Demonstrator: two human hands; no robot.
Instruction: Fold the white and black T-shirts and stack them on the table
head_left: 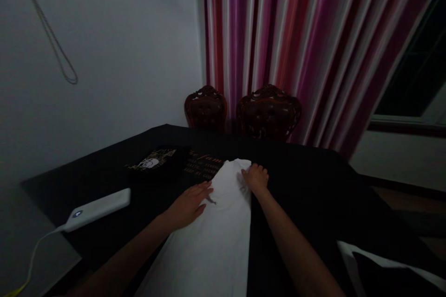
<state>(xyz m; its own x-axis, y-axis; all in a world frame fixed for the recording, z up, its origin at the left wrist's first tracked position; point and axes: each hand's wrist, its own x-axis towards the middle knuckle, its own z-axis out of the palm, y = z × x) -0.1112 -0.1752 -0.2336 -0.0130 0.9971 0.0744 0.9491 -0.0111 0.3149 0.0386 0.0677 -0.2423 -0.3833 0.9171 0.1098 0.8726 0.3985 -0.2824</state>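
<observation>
A long white garment [223, 236] lies lengthwise down the dark table, narrowing toward its far end; its exact kind is hard to make out in the dim light. Over its left edge rests my left hand [190, 206], fingers stretched out and lying flat, with a small dark mark on the fabric by the fingertips. At the far right edge, my right hand [257, 178] has its thumb on the cloth and its fingers curled around the border, pinching it. Slight creases show beside that thumb.
The black table cover [296, 195] has printed lettering. On the left sit a folded black garment with a patterned print [153, 160] and a white power bank [99, 209] with a cable. A black-and-white cloth [386, 264] lies front right. Two carved chairs [268, 111] stand behind.
</observation>
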